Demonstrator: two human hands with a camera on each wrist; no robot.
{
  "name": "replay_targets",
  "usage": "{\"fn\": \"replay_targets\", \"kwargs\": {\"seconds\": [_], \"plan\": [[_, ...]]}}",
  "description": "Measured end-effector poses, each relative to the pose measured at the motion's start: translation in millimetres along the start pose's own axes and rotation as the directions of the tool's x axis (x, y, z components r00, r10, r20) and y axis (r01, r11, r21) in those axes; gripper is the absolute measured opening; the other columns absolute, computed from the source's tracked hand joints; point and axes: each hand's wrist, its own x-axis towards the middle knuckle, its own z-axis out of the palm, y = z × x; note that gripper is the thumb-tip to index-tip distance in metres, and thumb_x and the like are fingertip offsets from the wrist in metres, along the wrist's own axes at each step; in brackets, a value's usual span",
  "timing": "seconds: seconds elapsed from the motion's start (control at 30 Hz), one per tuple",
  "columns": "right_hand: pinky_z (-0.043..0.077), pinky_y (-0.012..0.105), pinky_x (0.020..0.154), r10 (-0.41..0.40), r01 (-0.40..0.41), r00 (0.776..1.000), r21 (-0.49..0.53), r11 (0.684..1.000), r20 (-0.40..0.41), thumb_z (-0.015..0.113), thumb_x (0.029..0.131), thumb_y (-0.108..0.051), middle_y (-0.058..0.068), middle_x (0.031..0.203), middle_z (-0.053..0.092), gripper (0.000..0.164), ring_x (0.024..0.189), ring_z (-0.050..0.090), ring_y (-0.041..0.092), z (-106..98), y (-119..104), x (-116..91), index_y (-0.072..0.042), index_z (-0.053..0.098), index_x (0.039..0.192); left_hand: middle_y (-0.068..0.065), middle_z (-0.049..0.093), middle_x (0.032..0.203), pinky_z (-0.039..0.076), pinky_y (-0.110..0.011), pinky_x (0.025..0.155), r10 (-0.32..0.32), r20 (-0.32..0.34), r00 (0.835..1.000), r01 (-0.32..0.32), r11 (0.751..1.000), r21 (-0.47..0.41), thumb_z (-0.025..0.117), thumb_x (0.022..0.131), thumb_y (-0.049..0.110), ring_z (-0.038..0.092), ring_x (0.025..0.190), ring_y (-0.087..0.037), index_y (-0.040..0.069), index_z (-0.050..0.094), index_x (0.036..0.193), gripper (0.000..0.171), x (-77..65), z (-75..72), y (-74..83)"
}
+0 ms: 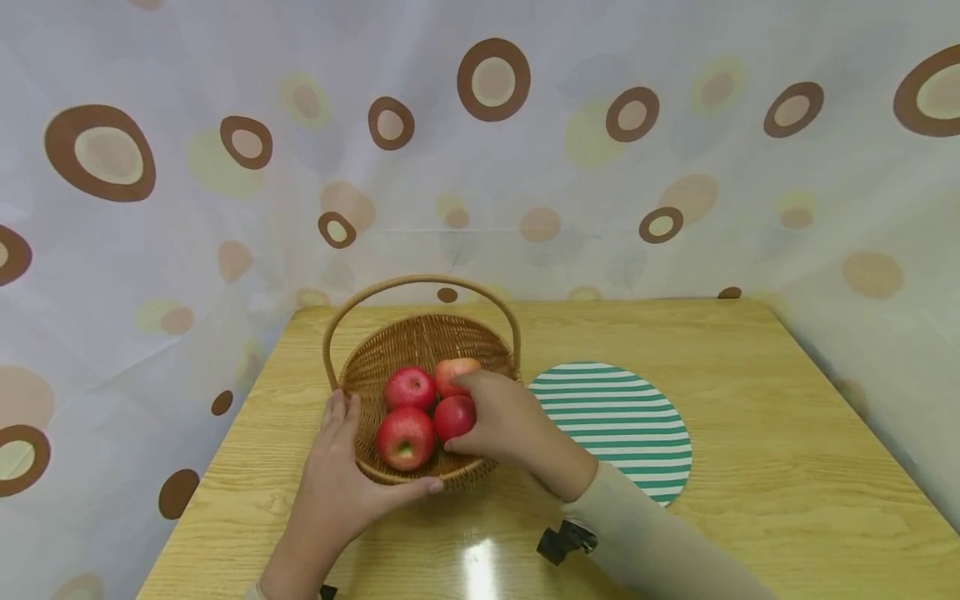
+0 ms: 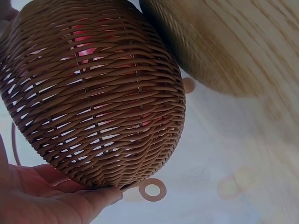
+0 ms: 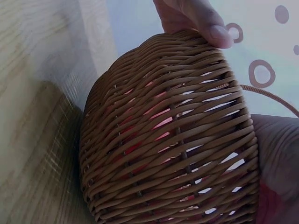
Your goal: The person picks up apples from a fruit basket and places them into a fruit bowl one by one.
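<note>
Several red apples lie together in a brown wicker basket [image 1: 427, 333] with a tall arched handle. My right hand [image 1: 502, 417] reaches over the basket's right rim and holds a red apple [image 1: 453, 418] between thumb and fingers. A paler apple [image 1: 453, 372] sits just behind it, partly covered by the fingers. To the left are a red apple [image 1: 410, 388] and a larger red apple [image 1: 405, 439]. My left hand [image 1: 341, 475] grips the basket's left front side, its fingers at the left rim and thumb along the front. Both wrist views show the woven wall [image 2: 107, 93], red showing through its gaps.
A round placemat [image 1: 611, 425] with green and white stripes lies right of the basket, partly behind my right forearm. The wooden table [image 1: 772, 433] stands against a white sheet [image 1: 555, 167] patterned with brown rings and pale dots. The basket handle [image 1: 420, 279] arches over the back.
</note>
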Motion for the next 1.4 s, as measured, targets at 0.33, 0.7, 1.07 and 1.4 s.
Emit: {"fn": "replay_targets", "kwargs": {"seconds": [0.33, 0.7, 1.07, 1.4], "plan": [[0.056, 0.033, 0.069, 0.025, -0.024, 0.999, -0.032, 0.999, 0.03, 0.093, 0.07, -0.024, 0.0, 0.099, 0.072, 0.043, 0.081, 0.063, 0.014, 5.1, -1.7, 6.7, -0.011, 0.075, 0.107, -0.026, 0.015, 0.175, 0.033, -0.07, 0.123, -0.037, 0.023, 0.999, 0.037, 0.999, -0.016, 0.08, 0.055, 0.093, 0.015, 0.164, -0.047, -0.004, 0.032, 0.164, 0.154, -5.7, 3.5, -1.2], [0.055, 0.035, 0.066, 0.012, -0.005, 0.999, -0.136, 0.991, 0.048, 0.094, 0.073, -0.027, 0.0, 0.096, 0.068, 0.041, 0.08, 0.063, 0.015, 7.9, -0.4, 15.6, -0.012, 0.075, 0.106, -0.026, 0.017, 0.175, 0.033, -0.069, 0.123, -0.019, 0.005, 1.0, 0.019, 1.0, -0.01, 0.08, 0.055, 0.093, 0.016, 0.164, -0.046, -0.005, 0.033, 0.163, 0.154, -2.6, 2.6, -0.1], [0.05, 0.029, 0.06, -0.027, 0.053, 0.993, -0.232, 0.971, 0.112, 0.092, 0.07, -0.02, -0.003, 0.091, 0.062, 0.033, 0.072, 0.057, 0.013, 8.8, -1.6, 20.4, -0.016, 0.069, 0.094, -0.028, 0.019, 0.174, 0.034, -0.067, 0.124, 0.0, -0.01, 1.0, 0.0, 1.0, -0.01, 0.081, 0.055, 0.092, 0.017, 0.164, -0.045, -0.006, 0.035, 0.162, 0.153, -1.3, 2.9, -0.2], [0.05, 0.03, 0.061, -0.009, 0.042, 0.99, -0.233, 0.972, 0.139, 0.092, 0.07, -0.014, -0.002, 0.09, 0.062, 0.032, 0.071, 0.057, 0.014, 10.1, -4.6, 21.1, -0.017, 0.068, 0.09, -0.028, 0.02, 0.174, 0.034, -0.066, 0.124, 0.002, -0.024, 1.0, -0.003, 1.0, -0.002, 0.081, 0.054, 0.093, 0.018, 0.163, -0.045, -0.008, 0.037, 0.16, 0.153, -1.3, 2.3, -0.1]]}}
